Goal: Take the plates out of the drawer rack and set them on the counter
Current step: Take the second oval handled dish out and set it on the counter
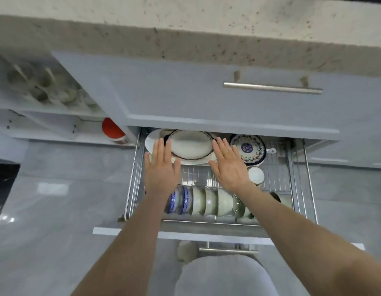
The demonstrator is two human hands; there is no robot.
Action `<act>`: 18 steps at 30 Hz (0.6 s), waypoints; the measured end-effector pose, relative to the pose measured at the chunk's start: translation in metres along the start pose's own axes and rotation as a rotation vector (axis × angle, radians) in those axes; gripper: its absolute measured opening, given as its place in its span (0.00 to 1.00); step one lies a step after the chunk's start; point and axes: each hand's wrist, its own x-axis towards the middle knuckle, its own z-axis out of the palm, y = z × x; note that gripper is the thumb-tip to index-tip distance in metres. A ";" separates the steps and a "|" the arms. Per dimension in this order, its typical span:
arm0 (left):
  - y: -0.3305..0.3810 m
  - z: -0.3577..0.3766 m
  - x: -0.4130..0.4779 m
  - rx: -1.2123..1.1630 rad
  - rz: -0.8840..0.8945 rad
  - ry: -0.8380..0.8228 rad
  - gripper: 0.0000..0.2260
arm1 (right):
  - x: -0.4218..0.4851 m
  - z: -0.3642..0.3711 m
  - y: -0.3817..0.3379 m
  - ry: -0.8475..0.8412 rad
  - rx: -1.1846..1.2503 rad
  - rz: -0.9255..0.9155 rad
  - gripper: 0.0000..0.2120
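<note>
Grip: left grip (161,167) and right grip (228,165) are flat, fingers straight, holding nothing, flanking the plates (189,146).
Plates: stacked at the back of the rack (279,178), partly under the upper drawer (206,99).
Doing it well: hook fingers under the bottom rim, lift level, clear the overhang.

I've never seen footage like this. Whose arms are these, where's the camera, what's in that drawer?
No machine here: a person wears one camera on the head, looking down at their bare arms. The left hand and right hand are open, fingers straight, on either side of a dark-rimmed plate that lies on a larger white plate at the back of the pulled-out drawer rack. Neither hand grips anything yet. Right of it sits a blue-patterned dish; bowls stand in a row at the front. The speckled counter is above.
</note>
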 end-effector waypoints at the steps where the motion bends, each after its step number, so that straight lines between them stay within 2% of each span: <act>1: -0.006 0.019 0.008 0.008 -0.013 -0.015 0.26 | 0.009 0.015 0.006 -0.017 -0.005 0.006 0.27; 4: -0.021 0.072 0.039 0.053 -0.037 -0.038 0.27 | 0.038 0.053 0.027 -0.027 -0.024 0.021 0.27; 11: -0.037 0.160 0.114 -0.013 -0.135 -0.113 0.27 | 0.109 0.132 0.067 -0.006 -0.042 0.104 0.27; 14: -0.044 0.181 0.140 -0.087 -0.164 -0.056 0.27 | 0.131 0.157 0.081 0.025 -0.054 0.158 0.26; 18: -0.048 0.197 0.158 -0.203 -0.194 0.003 0.28 | 0.145 0.178 0.087 0.006 0.046 0.222 0.27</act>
